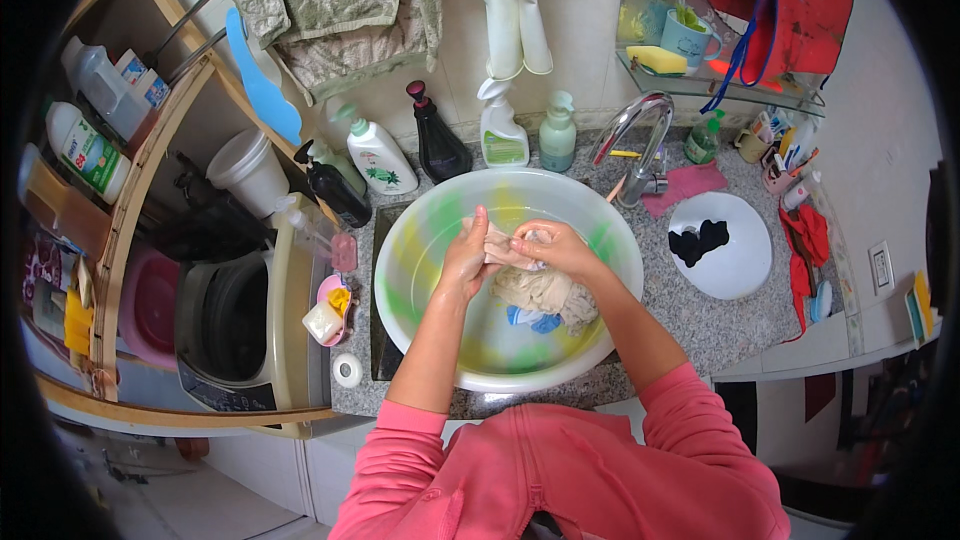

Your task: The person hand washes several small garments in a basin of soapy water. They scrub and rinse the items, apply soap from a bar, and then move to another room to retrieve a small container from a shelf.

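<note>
A wide plastic basin (420, 330) with green and yellow patches sits over the sink, with some water in it. Above its middle, my left hand (466, 259) grips one end of a small wet beige cloth (496, 246), thumb pointing up. My right hand (555, 247) pinches the other end, where a whitish part shows. Just below the hands, a bunched beige fabric piece (544, 291) rests in the basin. A blue and white cloth (534, 319) pokes out from under it.
A chrome faucet (637, 142) arches behind the basin's right rim. Several pump bottles, including a white one (381, 157), line the back. Right stands a white bowl (739, 270) with a black cloth (697, 242). Left are a soap dish (330, 311) and a top-loading washing machine (289, 330).
</note>
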A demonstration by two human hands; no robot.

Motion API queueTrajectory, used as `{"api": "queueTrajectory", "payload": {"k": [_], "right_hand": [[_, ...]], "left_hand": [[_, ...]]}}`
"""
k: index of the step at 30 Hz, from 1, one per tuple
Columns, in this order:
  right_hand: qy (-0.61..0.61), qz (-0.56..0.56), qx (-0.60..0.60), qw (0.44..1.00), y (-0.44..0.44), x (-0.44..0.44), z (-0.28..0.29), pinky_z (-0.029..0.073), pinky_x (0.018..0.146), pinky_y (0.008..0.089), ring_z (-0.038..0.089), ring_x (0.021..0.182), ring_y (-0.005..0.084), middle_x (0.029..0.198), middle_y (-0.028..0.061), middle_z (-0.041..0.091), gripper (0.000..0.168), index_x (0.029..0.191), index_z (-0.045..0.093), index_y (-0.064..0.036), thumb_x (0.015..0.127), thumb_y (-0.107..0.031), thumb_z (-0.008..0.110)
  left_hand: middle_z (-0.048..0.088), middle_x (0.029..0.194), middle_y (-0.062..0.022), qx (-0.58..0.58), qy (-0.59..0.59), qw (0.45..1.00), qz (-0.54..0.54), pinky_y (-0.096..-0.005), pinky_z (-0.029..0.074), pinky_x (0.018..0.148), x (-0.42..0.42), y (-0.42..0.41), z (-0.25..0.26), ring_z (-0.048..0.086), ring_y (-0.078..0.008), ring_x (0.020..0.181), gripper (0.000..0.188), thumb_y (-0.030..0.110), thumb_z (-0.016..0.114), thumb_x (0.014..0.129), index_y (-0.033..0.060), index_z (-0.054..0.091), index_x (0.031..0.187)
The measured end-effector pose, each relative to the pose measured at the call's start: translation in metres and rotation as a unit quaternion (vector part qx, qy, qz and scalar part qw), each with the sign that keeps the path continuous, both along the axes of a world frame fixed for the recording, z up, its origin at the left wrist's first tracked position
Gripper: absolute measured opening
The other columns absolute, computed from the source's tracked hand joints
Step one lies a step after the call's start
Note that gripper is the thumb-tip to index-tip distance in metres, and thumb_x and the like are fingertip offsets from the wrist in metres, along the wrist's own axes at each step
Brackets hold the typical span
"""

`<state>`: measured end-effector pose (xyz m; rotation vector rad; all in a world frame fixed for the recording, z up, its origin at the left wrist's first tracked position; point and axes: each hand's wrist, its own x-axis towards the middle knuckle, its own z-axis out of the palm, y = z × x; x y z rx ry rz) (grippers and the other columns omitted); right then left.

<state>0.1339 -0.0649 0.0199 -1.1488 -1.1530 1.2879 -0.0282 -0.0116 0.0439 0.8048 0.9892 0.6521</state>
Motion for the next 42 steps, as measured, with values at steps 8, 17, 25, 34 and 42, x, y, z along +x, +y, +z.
{"api": "queueTrajectory", "payload": {"k": [8,17,25,34,42], "right_hand": [[0.213,-0.039,-0.036,0.976,0.002,0.000,-0.009,0.045,0.067,0.0230,0.056,0.079,0.0094,0.089,0.0036,0.060,0.015,0.093,0.058,-0.004,0.083,-0.015,0.062],[0.222,0.003,-0.111,0.969,0.001,0.000,0.009,0.045,0.065,0.0227,0.057,0.075,0.0092,0.086,0.0041,0.060,0.014,0.087,0.057,-0.004,0.086,-0.018,0.058],[0.209,-0.120,-0.002,0.971,0.011,-0.004,-0.012,0.042,0.063,0.0200,0.054,0.069,0.0072,0.073,0.0011,0.058,0.014,0.079,0.058,-0.004,0.086,-0.016,0.059],[0.364,-0.025,-0.132,0.922,-0.001,-0.030,0.001,0.046,0.062,0.0239,0.057,0.066,0.0126,0.075,0.0051,0.058,0.025,0.096,0.052,-0.007,0.091,-0.031,0.050],[0.056,-0.135,0.076,0.986,0.010,-0.018,-0.024,0.047,0.064,0.0277,0.057,0.073,0.0145,0.075,0.0021,0.057,0.017,0.089,0.056,-0.007,0.085,-0.023,0.060]], "left_hand": [[0.056,0.108,-0.0090,0.104,-0.155,0.979,-0.080,-0.0336,0.046,0.089,-0.008,0.003,-0.017,0.056,-0.0197,0.100,0.038,0.004,0.059,0.083,0.0019,0.043,0.117],[0.056,0.105,-0.0100,0.145,-0.112,0.978,-0.104,-0.0288,0.047,0.083,-0.014,0.002,-0.005,0.058,-0.0183,0.096,0.044,-0.006,0.060,0.074,-0.0018,0.044,0.115],[0.056,0.105,-0.0102,0.127,-0.051,0.983,-0.119,-0.0281,0.048,0.080,-0.012,-0.007,0.021,0.058,-0.0165,0.093,0.054,-0.004,0.065,0.072,-0.0026,0.041,0.121],[0.052,0.112,-0.0088,0.020,-0.289,0.955,-0.063,-0.0300,0.045,0.088,-0.015,0.001,-0.015,0.053,-0.0205,0.104,0.065,-0.009,0.059,0.074,0.0050,0.033,0.131],[0.052,0.112,-0.0096,-0.082,-0.270,0.959,-0.011,-0.0350,0.045,0.083,-0.017,0.002,-0.011,0.053,-0.0207,0.100,0.039,0.016,0.061,0.081,0.0110,0.045,0.116]]}}
